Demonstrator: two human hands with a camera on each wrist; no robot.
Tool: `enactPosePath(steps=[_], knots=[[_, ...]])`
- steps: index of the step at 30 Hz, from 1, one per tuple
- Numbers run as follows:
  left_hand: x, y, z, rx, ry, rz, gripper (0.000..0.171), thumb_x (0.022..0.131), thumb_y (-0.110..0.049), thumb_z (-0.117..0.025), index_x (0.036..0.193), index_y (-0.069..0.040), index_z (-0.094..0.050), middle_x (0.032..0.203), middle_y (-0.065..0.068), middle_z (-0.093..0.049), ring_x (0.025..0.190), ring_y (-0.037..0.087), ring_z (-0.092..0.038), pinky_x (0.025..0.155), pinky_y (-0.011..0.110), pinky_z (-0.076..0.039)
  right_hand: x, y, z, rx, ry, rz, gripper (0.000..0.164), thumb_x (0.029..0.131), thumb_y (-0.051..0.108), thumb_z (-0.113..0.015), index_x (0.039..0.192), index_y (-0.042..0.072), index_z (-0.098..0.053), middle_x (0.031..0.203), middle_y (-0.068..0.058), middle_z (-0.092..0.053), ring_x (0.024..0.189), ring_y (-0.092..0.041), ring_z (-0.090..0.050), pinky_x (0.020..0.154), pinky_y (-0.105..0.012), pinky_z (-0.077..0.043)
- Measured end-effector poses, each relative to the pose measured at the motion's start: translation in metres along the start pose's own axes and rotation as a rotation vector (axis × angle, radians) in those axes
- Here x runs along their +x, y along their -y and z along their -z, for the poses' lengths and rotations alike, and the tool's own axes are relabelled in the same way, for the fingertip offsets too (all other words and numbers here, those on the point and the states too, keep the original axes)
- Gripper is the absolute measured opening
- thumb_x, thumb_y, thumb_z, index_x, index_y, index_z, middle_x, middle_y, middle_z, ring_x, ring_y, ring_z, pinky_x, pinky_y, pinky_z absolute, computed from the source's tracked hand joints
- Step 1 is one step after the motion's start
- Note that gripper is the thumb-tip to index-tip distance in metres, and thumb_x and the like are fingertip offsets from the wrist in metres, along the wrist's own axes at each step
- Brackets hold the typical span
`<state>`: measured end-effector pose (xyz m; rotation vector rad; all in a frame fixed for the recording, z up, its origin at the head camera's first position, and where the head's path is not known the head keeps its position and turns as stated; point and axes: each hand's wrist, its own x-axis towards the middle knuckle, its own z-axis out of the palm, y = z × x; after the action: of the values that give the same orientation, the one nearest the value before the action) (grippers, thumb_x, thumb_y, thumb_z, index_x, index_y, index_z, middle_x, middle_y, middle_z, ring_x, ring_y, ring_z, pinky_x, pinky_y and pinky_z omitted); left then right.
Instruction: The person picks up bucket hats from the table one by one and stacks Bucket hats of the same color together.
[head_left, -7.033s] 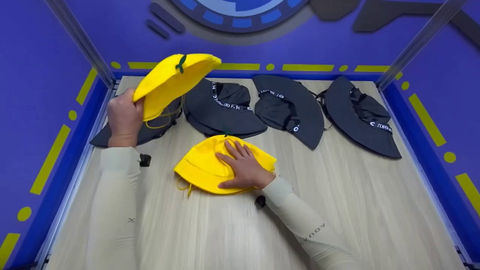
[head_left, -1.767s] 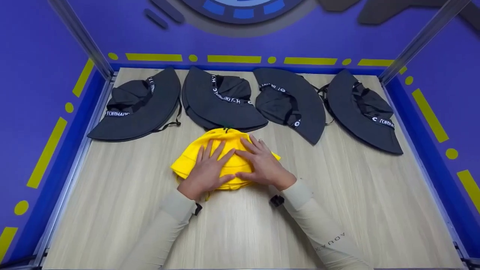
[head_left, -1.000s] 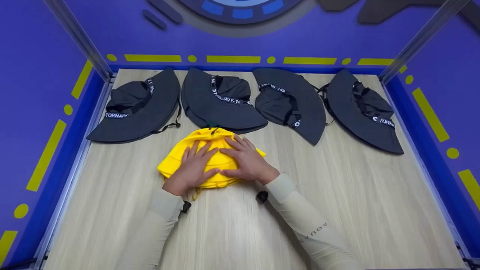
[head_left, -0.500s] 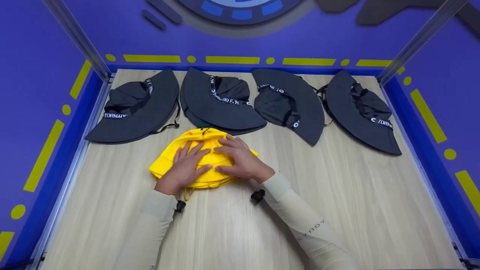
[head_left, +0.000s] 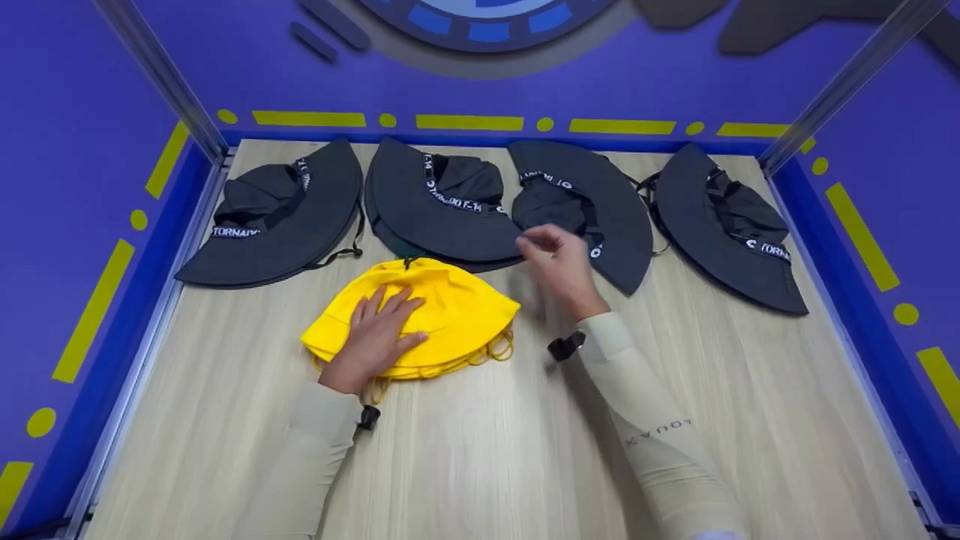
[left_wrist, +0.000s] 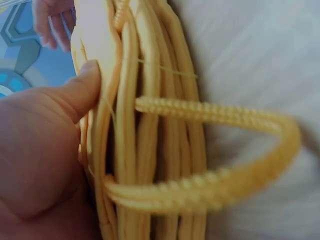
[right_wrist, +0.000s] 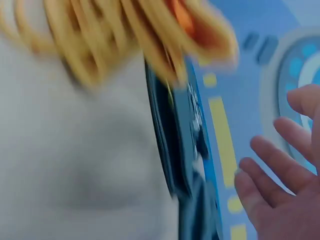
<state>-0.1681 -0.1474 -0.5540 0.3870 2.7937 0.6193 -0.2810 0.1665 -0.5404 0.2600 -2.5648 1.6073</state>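
A stack of yellow bucket hats (head_left: 461, 311) lies folded flat at the middle of the table, a dark green tip at its top. On its left part rests my left hand (head_left: 371, 337), palm down with fingers spread. Layered brim edges and a looped yellow cord (left_wrist: 200, 196) show close up in the left wrist view. My right hand (head_left: 564, 271) hovers right of the stack, apart from it, before the dark hats. Its fingers are loosely bent and hold nothing. In the right wrist view the yellow stack is blurred.
Folded dark grey brimmed hats with lettered bands lie along the back: one pile at far left (head_left: 300, 232), another left of centre (head_left: 450, 225), more right of centre (head_left: 626, 217) and at far right (head_left: 690, 240). Blue walls (head_left: 480, 90) enclose the table's back and sides.
My left hand, which held a yellow hat aloft, came down onto the stack. Both hands then slid the stack left. My right hand has since lifted off and moved right.
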Motion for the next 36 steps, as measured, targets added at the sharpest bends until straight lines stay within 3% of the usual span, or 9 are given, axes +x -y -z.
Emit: enactPosePath(steps=[3, 6, 12, 16, 22, 30, 36], knots=[[0.001, -0.002, 0.001, -0.004, 0.008, 0.018, 0.062, 0.102, -0.043, -0.06, 0.157, -0.02, -0.041, 0.168, 0.009, -0.03, 0.157, 0.045, -0.011, 0.122, 0.07, -0.006, 0.016, -0.01, 0.023, -0.058, -0.116, -0.013, 0.021, 0.094, 0.033, -0.076, 0.101, 0.013, -0.076, 0.098, -0.001, -0.075, 0.088, -0.013, -0.066, 0.08, -0.025, -0.053], [0.004, -0.005, 0.002, -0.01, 0.024, 0.029, 0.063, 0.102, -0.043, -0.06, 0.157, -0.02, -0.04, 0.168, 0.009, -0.03, 0.157, 0.046, -0.012, 0.122, 0.07, -0.006, 0.03, -0.024, 0.05, -0.15, -0.194, -0.043, 0.023, 0.094, 0.032, -0.075, 0.099, 0.009, -0.076, 0.095, -0.006, -0.075, 0.086, -0.015, -0.066, 0.079, -0.026, -0.051], [0.007, -0.005, 0.0, -0.018, 0.033, 0.038, 0.063, 0.102, -0.044, -0.061, 0.157, -0.021, -0.041, 0.167, 0.009, -0.031, 0.157, 0.046, -0.012, 0.123, 0.07, -0.006, 0.049, -0.054, 0.107, -0.381, -0.241, -0.31, 0.033, 0.095, 0.034, -0.071, 0.112, 0.006, -0.073, 0.113, -0.015, -0.073, 0.108, -0.031, -0.066, 0.097, -0.045, -0.051], [0.006, -0.005, 0.0, -0.029, 0.033, 0.042, 0.063, 0.102, -0.044, -0.061, 0.157, -0.021, -0.041, 0.167, 0.009, -0.031, 0.157, 0.045, -0.012, 0.123, 0.069, -0.004, 0.055, -0.067, 0.13, -0.406, -0.214, -0.462, 0.042, 0.094, 0.03, -0.072, 0.125, 0.002, -0.067, 0.129, -0.02, -0.067, 0.122, -0.037, -0.06, 0.105, -0.05, -0.048], [0.005, -0.003, 0.001, -0.023, 0.02, 0.044, 0.064, 0.101, -0.044, -0.062, 0.157, -0.021, -0.042, 0.167, 0.009, -0.033, 0.157, 0.045, -0.014, 0.123, 0.069, -0.006, 0.06, -0.079, 0.14, -0.391, -0.1, -0.56, 0.073, 0.09, 0.039, -0.074, 0.145, -0.004, -0.052, 0.148, -0.026, -0.052, 0.139, -0.041, -0.048, 0.115, -0.052, -0.042], [0.004, -0.003, 0.001, -0.029, 0.019, 0.044, 0.064, 0.101, -0.042, -0.063, 0.157, -0.02, -0.043, 0.167, 0.009, -0.033, 0.157, 0.045, -0.014, 0.123, 0.069, -0.006, 0.065, -0.084, 0.138, -0.487, 0.045, -0.615, 0.097, 0.088, 0.048, -0.075, 0.153, -0.01, -0.033, 0.155, -0.035, -0.037, 0.146, -0.05, -0.035, 0.119, -0.058, -0.034], [0.004, -0.003, -0.001, -0.027, 0.008, 0.042, 0.063, 0.1, -0.042, -0.064, 0.156, -0.02, -0.043, 0.167, 0.009, -0.033, 0.157, 0.045, -0.014, 0.123, 0.069, -0.007, 0.069, -0.084, 0.136, -0.465, 0.093, -0.699, 0.114, 0.083, 0.047, -0.082, 0.16, -0.006, -0.015, 0.162, -0.037, -0.021, 0.15, -0.055, -0.023, 0.12, -0.065, -0.028]])
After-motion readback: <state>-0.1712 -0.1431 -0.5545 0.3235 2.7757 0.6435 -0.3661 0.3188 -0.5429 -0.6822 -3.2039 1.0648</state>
